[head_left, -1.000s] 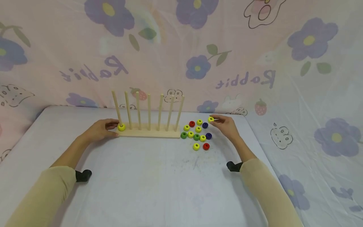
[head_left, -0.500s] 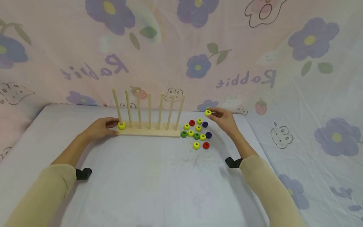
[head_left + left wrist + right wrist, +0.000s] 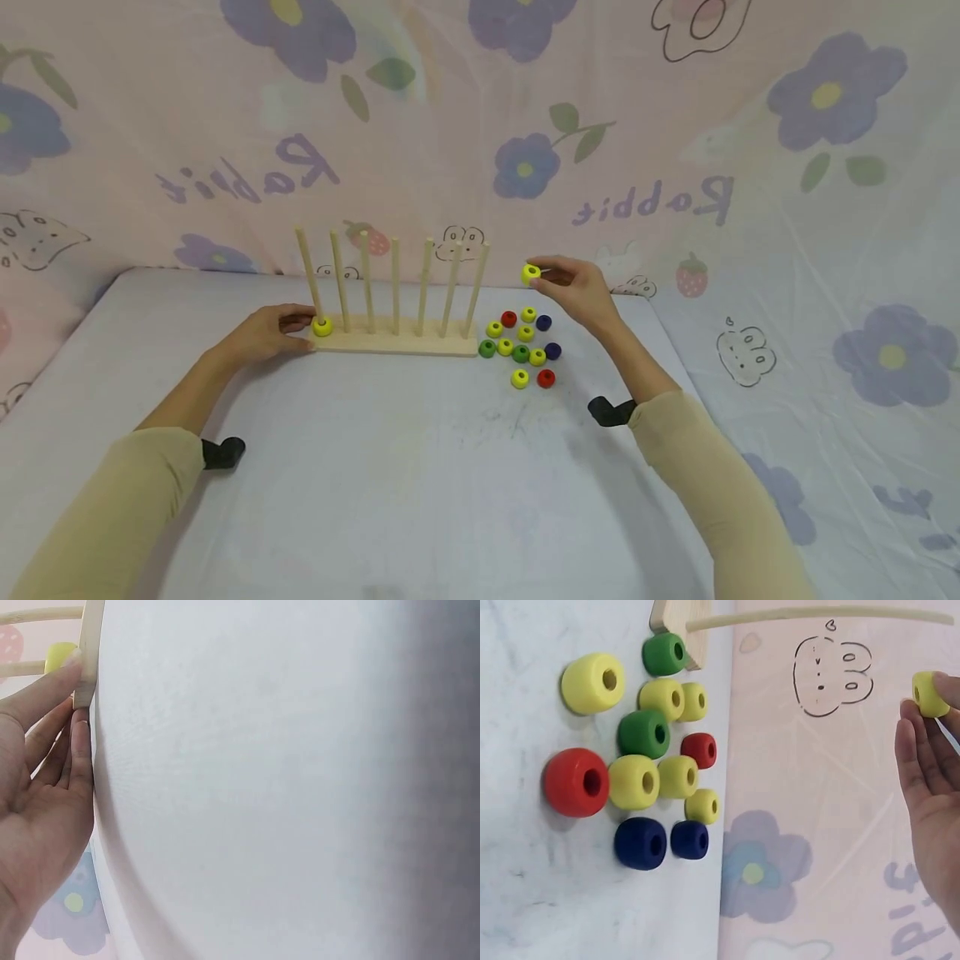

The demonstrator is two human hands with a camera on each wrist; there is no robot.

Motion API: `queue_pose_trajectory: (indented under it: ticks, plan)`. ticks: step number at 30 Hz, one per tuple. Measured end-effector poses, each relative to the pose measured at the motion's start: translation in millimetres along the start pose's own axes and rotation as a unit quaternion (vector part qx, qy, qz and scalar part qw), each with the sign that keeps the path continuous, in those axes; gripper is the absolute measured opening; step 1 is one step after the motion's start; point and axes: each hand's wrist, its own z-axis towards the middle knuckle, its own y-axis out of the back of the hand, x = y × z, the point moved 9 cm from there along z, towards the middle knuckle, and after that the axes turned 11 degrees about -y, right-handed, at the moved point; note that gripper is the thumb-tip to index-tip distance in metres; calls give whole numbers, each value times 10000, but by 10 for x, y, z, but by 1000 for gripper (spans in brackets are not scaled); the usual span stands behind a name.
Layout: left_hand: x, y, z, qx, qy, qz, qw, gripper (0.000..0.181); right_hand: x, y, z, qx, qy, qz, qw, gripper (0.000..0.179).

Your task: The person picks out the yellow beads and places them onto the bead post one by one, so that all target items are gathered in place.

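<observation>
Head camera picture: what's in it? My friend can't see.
Right hand pinches a round yellow bead midair; left hand holds a pale wooden seven-peg rack. Round red, yellow, green and dark-blue beads lie loose beside the rack.

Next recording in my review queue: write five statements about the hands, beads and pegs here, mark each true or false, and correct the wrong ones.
1. The right hand holds a yellow bead above the table. True.
2. Seven pegs stand on the wooden base. True.
3. A red bead sits on the rightmost peg. False: the only threaded bead is yellow, on the leftmost peg.
4. The left hand lies among the loose beads. False: it grips the wooden base's left end.
5. Two blue beads lie on the table. True.
</observation>
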Motion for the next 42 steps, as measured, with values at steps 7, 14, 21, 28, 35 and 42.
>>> queue_pose_trajectory:
  ticks: [7,14,21,28,35,42]
  plan:
    - [-12,5,2,-7,38,-31,10000,74,227,-31,21,86,276,-7,9996,36]
    - [-1,4,-9,-10,55,-3,10000,73,476,-24,41,-30,762,-55,9971,31]
    - [-2,5,-24,6,42,7,10000,74,612,-41,106,33,928,15,9957,30]
    - [-23,10,3,18,55,-50,10000,73,815,-37,143,4,961,-84,9953,31]
    - [-1,18,0,25,77,-50,10000,74,1032,-139,188,169,1187,-166,9926,30]
    - [-15,11,12,-18,41,-181,9998,73,1374,-239,122,321,1354,-407,9894,29]
